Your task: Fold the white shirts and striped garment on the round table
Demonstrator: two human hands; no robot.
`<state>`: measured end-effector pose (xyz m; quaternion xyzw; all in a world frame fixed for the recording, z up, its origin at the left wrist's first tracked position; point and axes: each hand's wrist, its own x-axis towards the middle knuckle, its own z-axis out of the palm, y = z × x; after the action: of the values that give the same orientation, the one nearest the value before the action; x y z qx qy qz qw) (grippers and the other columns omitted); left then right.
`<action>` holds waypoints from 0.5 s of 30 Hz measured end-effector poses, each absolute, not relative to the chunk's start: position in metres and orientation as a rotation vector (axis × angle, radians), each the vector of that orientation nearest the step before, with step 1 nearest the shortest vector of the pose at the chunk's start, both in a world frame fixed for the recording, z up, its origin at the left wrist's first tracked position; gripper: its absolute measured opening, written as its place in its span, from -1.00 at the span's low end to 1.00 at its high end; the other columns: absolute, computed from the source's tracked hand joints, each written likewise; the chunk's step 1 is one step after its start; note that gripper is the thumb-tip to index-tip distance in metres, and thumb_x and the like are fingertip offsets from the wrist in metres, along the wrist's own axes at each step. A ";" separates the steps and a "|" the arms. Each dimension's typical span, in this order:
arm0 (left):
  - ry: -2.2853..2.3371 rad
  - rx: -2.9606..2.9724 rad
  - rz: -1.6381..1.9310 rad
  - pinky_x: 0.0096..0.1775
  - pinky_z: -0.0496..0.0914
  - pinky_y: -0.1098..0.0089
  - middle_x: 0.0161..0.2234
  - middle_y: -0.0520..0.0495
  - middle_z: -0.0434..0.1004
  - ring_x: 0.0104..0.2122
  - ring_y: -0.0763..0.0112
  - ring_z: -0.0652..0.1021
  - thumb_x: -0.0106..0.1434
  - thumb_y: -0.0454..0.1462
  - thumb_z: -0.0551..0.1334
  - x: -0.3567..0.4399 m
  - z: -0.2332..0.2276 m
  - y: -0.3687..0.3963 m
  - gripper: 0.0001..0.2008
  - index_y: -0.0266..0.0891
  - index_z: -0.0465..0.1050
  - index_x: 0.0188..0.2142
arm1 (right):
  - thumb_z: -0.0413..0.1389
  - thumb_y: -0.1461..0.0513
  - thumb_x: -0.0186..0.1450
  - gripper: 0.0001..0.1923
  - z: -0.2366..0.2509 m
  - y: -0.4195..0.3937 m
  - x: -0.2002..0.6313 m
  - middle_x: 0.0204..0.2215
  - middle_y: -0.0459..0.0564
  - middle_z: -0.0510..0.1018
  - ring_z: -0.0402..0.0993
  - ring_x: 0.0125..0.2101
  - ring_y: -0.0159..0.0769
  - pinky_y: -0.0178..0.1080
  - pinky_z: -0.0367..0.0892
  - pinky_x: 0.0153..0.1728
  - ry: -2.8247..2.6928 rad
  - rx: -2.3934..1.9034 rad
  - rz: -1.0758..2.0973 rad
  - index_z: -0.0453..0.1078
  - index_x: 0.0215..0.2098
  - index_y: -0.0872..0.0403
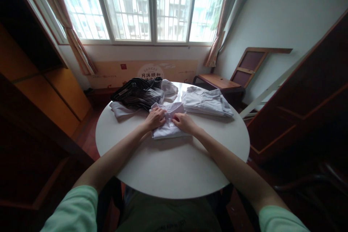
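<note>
Pressing down, both hands' curled fingers (pixel 160 116) rest atop the folded white shirt (pixel 170 130), gripping nothing.

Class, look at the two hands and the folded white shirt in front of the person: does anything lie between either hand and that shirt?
Nothing visible does. The left hand and right hand both rest directly on the folded white shirt. The dark striped garment lies behind it, and the folded pile lies to the right, both clear of the hands.

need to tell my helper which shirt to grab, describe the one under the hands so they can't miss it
On the round white table, find the folded pale shirt nearest the person, at the centre. Both the left hand and right hand rest on it, unlike the folded shirt beside it.
</note>
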<state>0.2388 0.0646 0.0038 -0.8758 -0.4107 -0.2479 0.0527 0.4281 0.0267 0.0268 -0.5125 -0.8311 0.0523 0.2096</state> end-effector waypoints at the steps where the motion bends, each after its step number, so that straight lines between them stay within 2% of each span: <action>1: -1.254 -2.676 -0.763 -0.05 0.25 0.23 -0.24 -0.15 0.49 -0.18 0.23 0.42 0.13 -0.29 0.13 0.239 0.005 0.064 -0.75 -0.28 0.41 -0.18 | 0.02 0.21 0.22 -0.83 0.026 0.026 0.428 -0.50 -0.02 0.48 0.28 -0.51 -0.40 -0.35 0.04 -0.48 -2.313 -1.423 0.139 0.36 -0.47 0.11; 6: -1.325 -2.845 -0.951 -0.30 0.27 0.39 -0.49 -0.02 0.43 -0.40 0.37 0.40 0.10 -0.31 0.18 0.239 0.008 0.064 -0.93 -0.25 0.44 -0.44 | 0.01 0.21 0.20 -0.78 0.022 0.024 0.423 -0.62 -0.07 0.41 0.22 -0.59 -0.42 -0.34 -0.02 -0.53 -2.255 -1.326 0.124 0.31 -0.58 0.10; 8: -1.384 -2.867 -1.077 -0.38 0.23 0.45 -0.55 0.03 0.35 -0.47 0.44 0.35 0.07 -0.33 0.20 0.238 0.007 0.065 -0.92 -0.27 0.40 -0.53 | 0.02 0.21 0.19 -0.81 0.022 0.021 0.420 -0.63 -0.10 0.38 0.20 -0.60 -0.43 -0.35 -0.02 -0.54 -2.219 -1.272 0.132 0.31 -0.56 0.10; 12: -1.428 -2.845 -1.261 -0.43 0.18 0.48 -0.57 0.07 0.30 -0.51 0.50 0.30 0.06 -0.33 0.21 0.239 0.004 0.065 -0.92 -0.29 0.37 -0.54 | 0.03 0.21 0.20 -0.89 0.025 0.015 0.416 -0.57 -0.11 0.39 0.24 -0.56 -0.43 -0.37 0.04 -0.51 -2.122 -1.173 0.136 0.31 -0.43 0.10; 15: -1.401 -2.819 -1.250 -0.41 0.19 0.47 -0.58 0.06 0.29 -0.51 0.48 0.30 0.07 -0.35 0.20 0.241 0.002 0.064 -0.91 -0.29 0.36 -0.55 | 0.07 0.17 0.19 -0.85 0.026 0.011 0.413 -0.53 -0.10 0.40 0.27 -0.54 -0.42 -0.37 0.10 -0.48 -2.076 -1.145 0.164 0.31 -0.35 0.10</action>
<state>0.2408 0.0639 0.0025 -0.8260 -0.4104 -0.3663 -0.1225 0.4132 0.0113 0.0257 -0.4471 -0.8104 0.0641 0.3732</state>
